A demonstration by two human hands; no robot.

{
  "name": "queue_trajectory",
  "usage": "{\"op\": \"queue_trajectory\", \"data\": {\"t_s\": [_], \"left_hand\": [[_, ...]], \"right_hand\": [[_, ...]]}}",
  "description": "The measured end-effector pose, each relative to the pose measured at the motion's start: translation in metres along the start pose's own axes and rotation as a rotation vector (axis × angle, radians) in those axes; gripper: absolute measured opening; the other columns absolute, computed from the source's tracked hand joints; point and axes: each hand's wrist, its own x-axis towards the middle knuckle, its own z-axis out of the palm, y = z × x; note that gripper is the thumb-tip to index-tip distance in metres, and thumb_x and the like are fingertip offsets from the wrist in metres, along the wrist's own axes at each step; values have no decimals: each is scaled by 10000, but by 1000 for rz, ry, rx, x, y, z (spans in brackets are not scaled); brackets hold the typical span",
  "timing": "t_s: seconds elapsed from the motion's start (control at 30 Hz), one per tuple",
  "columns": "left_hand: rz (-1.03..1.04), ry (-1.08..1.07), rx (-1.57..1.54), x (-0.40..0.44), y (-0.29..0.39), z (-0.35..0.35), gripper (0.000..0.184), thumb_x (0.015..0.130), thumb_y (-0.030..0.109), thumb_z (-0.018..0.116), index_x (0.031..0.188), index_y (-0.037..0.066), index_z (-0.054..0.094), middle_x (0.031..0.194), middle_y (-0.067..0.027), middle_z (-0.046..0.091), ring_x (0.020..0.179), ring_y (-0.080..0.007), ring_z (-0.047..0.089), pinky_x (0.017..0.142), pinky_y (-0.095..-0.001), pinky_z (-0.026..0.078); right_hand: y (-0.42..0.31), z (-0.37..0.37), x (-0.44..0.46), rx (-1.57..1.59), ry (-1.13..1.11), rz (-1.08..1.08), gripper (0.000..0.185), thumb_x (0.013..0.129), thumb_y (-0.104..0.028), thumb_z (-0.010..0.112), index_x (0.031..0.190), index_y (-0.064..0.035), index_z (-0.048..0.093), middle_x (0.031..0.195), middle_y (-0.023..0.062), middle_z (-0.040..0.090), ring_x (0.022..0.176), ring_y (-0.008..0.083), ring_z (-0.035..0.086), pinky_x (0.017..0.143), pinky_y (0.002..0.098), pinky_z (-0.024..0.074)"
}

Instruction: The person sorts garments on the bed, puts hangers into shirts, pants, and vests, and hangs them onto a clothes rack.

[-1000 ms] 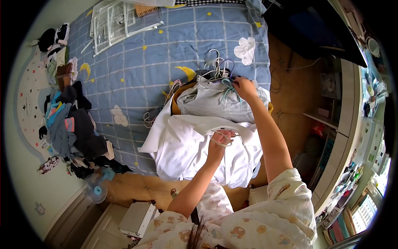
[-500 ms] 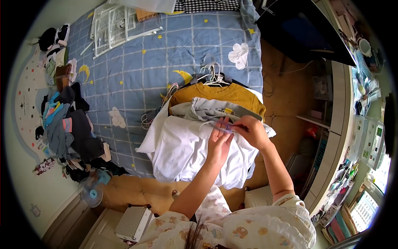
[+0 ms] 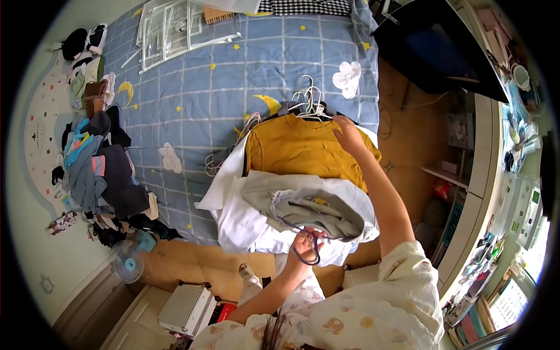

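Observation:
My left hand [image 3: 304, 249] is closed around a dark purple hanger [image 3: 315, 256], close to my body. The hanger's hook loops below my fingers, and its bar runs into the opening of a grey garment [image 3: 262, 189]. A yellow tag [image 3: 319, 201] shows inside that garment. My right hand [image 3: 350, 137] rests on the shoulder of a mustard shirt [image 3: 286, 146], thumb and fingers apart, touching the cloth beside the collar. White hangers [image 3: 309, 96] stick out above the shirt's neck. Beneath the grey garment lies white clothing [image 3: 233, 224].
Blue checked bedding [image 3: 221, 105] spreads under the garments. Heaped clothes [image 3: 108, 175] lie along the left side, and a white rack [image 3: 175, 35] lies at the far end. A fan [image 3: 126, 261] stands lower left; a television [image 3: 437, 49] is at upper right.
My right hand has left the purple hanger and moved up to the mustard shirt. My left hand has drawn the hanger and grey garment toward my body, uncovering more of the mustard shirt.

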Motion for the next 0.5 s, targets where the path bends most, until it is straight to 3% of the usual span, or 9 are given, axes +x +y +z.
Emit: {"op": "queue_trajectory", "data": {"t_s": [0.03, 0.1, 0.23, 0.27, 0.3, 0.37, 0.43, 0.47, 0.5], "left_hand": [[-76, 53, -151, -2, 0, -8, 306, 805, 63, 655, 1077, 116, 524, 1035, -34, 581, 1155, -239, 549, 889, -342, 492], [-53, -49, -181, -5, 1, -15, 349, 769, 39, 685, 1076, 110, 534, 1061, -40, 578, 1150, -256, 551, 919, -345, 496], [66, -72, -83, -16, 13, -2, 445, 704, -20, 726, 1085, 102, 532, 1085, -57, 566, 1153, -276, 545, 948, -334, 484], [-20, -92, -220, -17, 21, 3, 411, 735, -40, 704, 1082, 88, 525, 1086, -56, 564, 1147, -268, 548, 959, -333, 473], [68, -107, -135, -16, 18, 3, 402, 743, -48, 697, 1080, 84, 522, 1081, -56, 566, 1142, -265, 550, 963, -334, 470], [246, -139, 38, -12, 10, 5, 385, 759, -65, 683, 1076, 75, 516, 1071, -57, 569, 1134, -259, 554, 970, -335, 462], [218, -147, 21, -10, 10, 6, 354, 794, -55, 655, 1086, 72, 501, 1063, -63, 585, 1087, -222, 573, 955, -330, 458], [145, -108, -37, -11, 12, 8, 347, 805, -43, 646, 1095, 77, 497, 1075, -61, 586, 1082, -212, 572, 945, -320, 457], [71, -71, -94, -15, 19, 17, 341, 815, -31, 637, 1103, 81, 493, 1088, -59, 587, 1076, -201, 572, 936, -309, 455]], "right_hand": [[13, 19, 13, -64, 7, 37, 363, 837, -125, 599, 1194, -71, 567, 1188, 138, 572, 1130, 316, 516, 942, 405, 420], [14, 34, 25, -215, -29, 110, 347, 846, -143, 587, 1188, -90, 578, 1201, 117, 561, 1154, 291, 498, 960, 401, 404], [3, 53, 35, -560, -173, 207, 255, 860, -210, 562, 1096, -123, 605, 1209, 68, 530, 1197, 221, 453, 963, 406, 380], [3, 54, 37, -608, -219, 220, 233, 863, -215, 559, 1072, -125, 605, 1208, 64, 527, 1197, 217, 449, 956, 409, 383], [2, 53, 37, -656, -265, 233, 211, 866, -220, 555, 1048, -126, 604, 1207, 60, 523, 1197, 212, 446, 949, 412, 386], [5, 46, 28, -627, -222, 161, 181, 878, -231, 538, 994, -103, 592, 1068, 108, 605, 1054, 260, 554, 866, 421, 432], [-3, 33, 22, -490, -279, 226, 184, 880, -229, 535, 992, -92, 586, 959, 141, 644, 947, 306, 605, 804, 426, 464], [-14, 20, 10, -345, -178, 224, 197, 878, -243, 553, 960, -70, 597, 834, 177, 649, 806, 372, 619, 704, 444, 483], [-28, 4, -4, -260, -172, 183, 199, 875, -244, 566, 948, -63, 603, 835, 181, 645, 798, 375, 617, 688, 444, 482]]}}
